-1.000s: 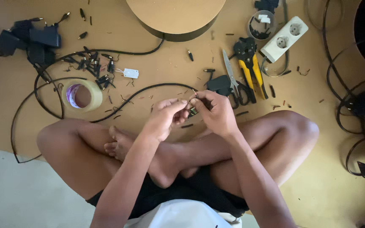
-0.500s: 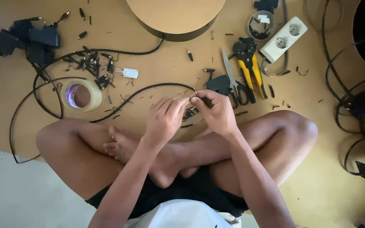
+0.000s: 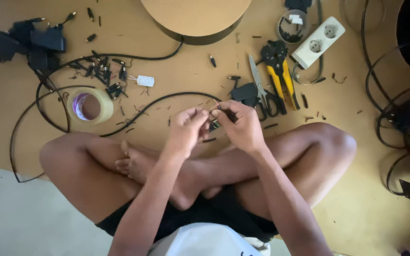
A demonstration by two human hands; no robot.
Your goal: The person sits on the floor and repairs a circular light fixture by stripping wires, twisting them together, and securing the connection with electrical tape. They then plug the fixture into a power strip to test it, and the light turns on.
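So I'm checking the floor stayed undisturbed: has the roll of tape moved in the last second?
No. The roll of tape lies in the same spot inside the loop of black cable.

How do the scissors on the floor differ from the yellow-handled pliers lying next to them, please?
The scissors have dark handles and long, thin, pale blades, while the yellow-handled pliers have a bulky black head. The scissors point their blades away from the person with the handles nearer the right hand; the pliers lie farther from that hand, closer to the white power strip. Both lie flat on the brown floor, side by side, untouched by either hand.
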